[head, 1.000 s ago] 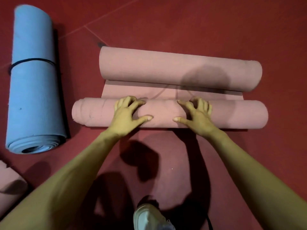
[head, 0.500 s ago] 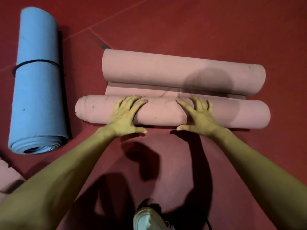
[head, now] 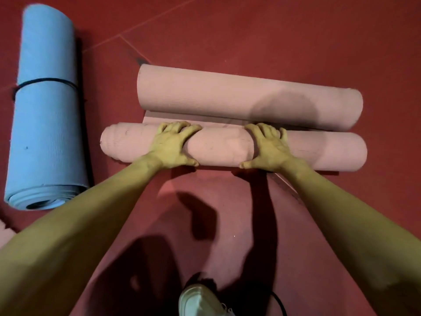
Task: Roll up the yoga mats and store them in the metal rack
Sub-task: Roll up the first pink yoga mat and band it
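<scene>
A pink yoga mat lies on the red floor, rolled from both ends. Its near roll [head: 221, 147] sits right against the thicker far roll [head: 227, 96], with only a thin flat strip [head: 155, 118] showing between them at the left. My left hand [head: 173, 147] grips the near roll left of its middle, fingers curved over the top and thumb on the near side. My right hand [head: 270, 149] grips it the same way right of the middle. No metal rack is in view.
A rolled blue mat [head: 45, 110] bound with a black strap lies at the left, pointing away from me. A corner of another pink mat [head: 5, 233] shows at the lower left edge. My white shoe [head: 198, 299] and a black cable [head: 278, 302] are at the bottom.
The near roll has turned away from me toward the far roll, and the flat strip between them has narrowed. Both hands moved forward over the roll's top.
</scene>
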`<state>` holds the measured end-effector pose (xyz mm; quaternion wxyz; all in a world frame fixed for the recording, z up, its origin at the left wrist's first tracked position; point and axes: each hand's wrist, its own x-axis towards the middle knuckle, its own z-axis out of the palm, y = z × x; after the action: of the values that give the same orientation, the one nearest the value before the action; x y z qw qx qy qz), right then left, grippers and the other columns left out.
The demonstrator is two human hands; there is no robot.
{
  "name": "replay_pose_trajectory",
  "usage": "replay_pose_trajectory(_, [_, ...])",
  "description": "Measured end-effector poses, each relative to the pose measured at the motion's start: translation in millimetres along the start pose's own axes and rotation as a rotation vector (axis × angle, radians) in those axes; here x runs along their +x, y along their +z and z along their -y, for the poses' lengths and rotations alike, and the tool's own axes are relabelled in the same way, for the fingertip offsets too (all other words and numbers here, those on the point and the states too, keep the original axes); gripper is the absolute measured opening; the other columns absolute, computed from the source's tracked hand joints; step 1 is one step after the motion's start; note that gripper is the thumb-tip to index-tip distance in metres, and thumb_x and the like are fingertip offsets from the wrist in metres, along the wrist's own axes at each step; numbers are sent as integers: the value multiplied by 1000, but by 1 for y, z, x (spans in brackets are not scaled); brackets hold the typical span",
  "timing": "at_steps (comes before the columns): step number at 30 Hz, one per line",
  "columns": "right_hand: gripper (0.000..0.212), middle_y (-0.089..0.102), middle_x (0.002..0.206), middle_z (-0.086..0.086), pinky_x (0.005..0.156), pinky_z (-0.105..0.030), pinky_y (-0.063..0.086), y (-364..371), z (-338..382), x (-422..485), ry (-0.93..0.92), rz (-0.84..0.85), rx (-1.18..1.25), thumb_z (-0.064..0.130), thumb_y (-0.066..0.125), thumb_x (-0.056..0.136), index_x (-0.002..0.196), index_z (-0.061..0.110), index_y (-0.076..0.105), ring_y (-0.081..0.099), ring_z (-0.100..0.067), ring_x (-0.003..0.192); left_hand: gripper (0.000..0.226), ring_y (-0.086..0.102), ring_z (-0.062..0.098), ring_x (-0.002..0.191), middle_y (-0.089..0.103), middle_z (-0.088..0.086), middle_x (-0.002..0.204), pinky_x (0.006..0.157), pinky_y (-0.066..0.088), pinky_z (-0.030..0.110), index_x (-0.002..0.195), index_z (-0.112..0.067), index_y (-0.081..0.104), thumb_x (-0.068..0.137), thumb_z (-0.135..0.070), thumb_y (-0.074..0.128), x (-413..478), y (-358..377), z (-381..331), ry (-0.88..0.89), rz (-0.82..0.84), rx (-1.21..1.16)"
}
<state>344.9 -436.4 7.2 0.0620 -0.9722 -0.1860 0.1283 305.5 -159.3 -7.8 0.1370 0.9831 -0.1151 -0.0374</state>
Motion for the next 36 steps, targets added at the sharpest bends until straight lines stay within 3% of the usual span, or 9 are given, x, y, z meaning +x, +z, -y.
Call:
replay_pose_trajectory(3, [105, 30, 142, -6, 111, -51, 10, -2, 1, -1, -5, -16, 12, 59, 80, 53, 142, 34, 29, 24, -24, 135, 105, 42, 24, 127, 51, 4, 132, 97, 20, 34, 137, -30, 47, 41, -66, 72, -2, -1, 0, -12, -6, -16])
replay_pose_trajectory(10, [106, 40, 130, -5, 103, -41, 21, 3, 0, -34, -70, -26, 52, 63, 79, 45, 138, 33, 39, 37, -24, 125, 101, 52, 28, 114, 59, 6, 122, 89, 23, 33, 129, -28, 56, 40, -77, 55, -40, 8, -11, 24, -50, -28])
replay_pose_trajectory(15, [111, 46, 123, -4, 98, -37, 28, 16, 8, -92, -96, 49, 70, 81, 48, 36, 136, 34, 44, 41, -26, 119, 95, 56, 29, 104, 61, 5, 116, 86, 25, 33, 127, -31, 54, 47, -82, 53, -94, 16, -23, 96, -21, -33])
replay_pose_trajectory(19, [95, 53, 124, -6, 98, -42, 34, 41, 9, -130, -120, -131, 125, 81, 52, 54, 134, 30, 51, 50, -29, 116, 97, 53, 23, 115, 59, -2, 125, 95, 25, 30, 129, -34, 57, 45, -83, 56, -112, 13, -27, 61, 71, -133])
replay_pose_trajectory(24, [61, 44, 141, -9, 111, -48, 14, 62, 22, -145, -30, -372, 171, 61, 48, 82, 135, 31, 49, 35, -28, 133, 95, 54, 11, 119, 60, -10, 127, 102, 40, 42, 129, -36, 58, 45, -80, 62, -83, -2, -14, 66, 169, -304])
replay_pose_trajectory(27, [60, 40, 143, -8, 110, -50, 12, 59, 24, -138, -7, -345, 123, 61, 45, 83, 137, 33, 45, 31, -28, 134, 99, 48, 4, 122, 55, -14, 129, 105, 38, 39, 133, -37, 54, 46, -84, 58, -72, -6, -10, 71, 234, -314])
replay_pose_trajectory(31, [79, 44, 134, -5, 100, -44, 21, 47, 25, -135, -2, -266, 48, 81, 41, 70, 133, 33, 48, 36, -27, 123, 93, 46, 4, 124, 53, -16, 131, 105, 35, 36, 134, -39, 51, 52, -81, 56, -74, 0, -8, 114, 229, -263])
replay_pose_trajectory(36, [65, 53, 117, -5, 91, -41, 27, 26, 21, -105, 221, -216, 48, 69, 23, 84, 117, 27, 61, 42, -30, 110, 87, 51, 8, 119, 57, -12, 127, 100, 41, 39, 131, -35, 55, 54, -77, 59, -76, 4, -9, 149, 173, -284])
